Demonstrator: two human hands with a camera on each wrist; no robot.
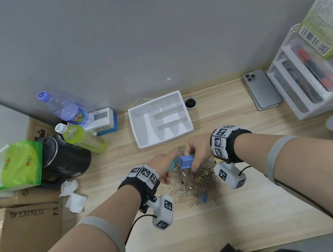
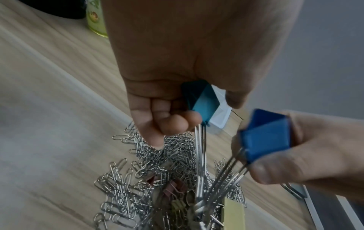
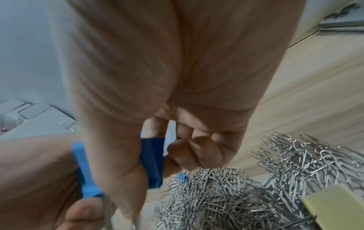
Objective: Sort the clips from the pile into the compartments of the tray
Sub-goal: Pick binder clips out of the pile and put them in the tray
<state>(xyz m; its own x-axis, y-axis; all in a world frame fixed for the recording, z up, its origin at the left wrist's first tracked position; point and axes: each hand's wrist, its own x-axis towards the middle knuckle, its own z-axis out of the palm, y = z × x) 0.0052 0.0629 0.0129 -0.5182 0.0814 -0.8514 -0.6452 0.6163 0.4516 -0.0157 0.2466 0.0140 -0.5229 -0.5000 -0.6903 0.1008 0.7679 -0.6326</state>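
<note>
A white tray (image 1: 139, 130) with several compartments stands at the back of the wooden desk. In front of it lies a pile of silver paper clips (image 1: 192, 184) mixed with small coloured binder clips. My left hand (image 1: 168, 169) hovers over the pile and grips a teal binder clip (image 2: 204, 99), its wire handles hanging down. My right hand (image 1: 193, 161) pinches a larger blue binder clip (image 2: 265, 140) right beside it. In the right wrist view the blue binder clip (image 3: 152, 160) sits between thumb and fingers, above the paper clips (image 3: 246, 199).
A yellow binder clip (image 2: 234, 214) and pink ones (image 2: 174, 188) lie in the pile; a small blue one (image 1: 203, 198) sits at its near edge. Bottles (image 1: 82, 137), a black mug (image 1: 65, 157) and boxes crowd the left; a phone (image 1: 262, 89) and drawer unit (image 1: 310, 79) the right.
</note>
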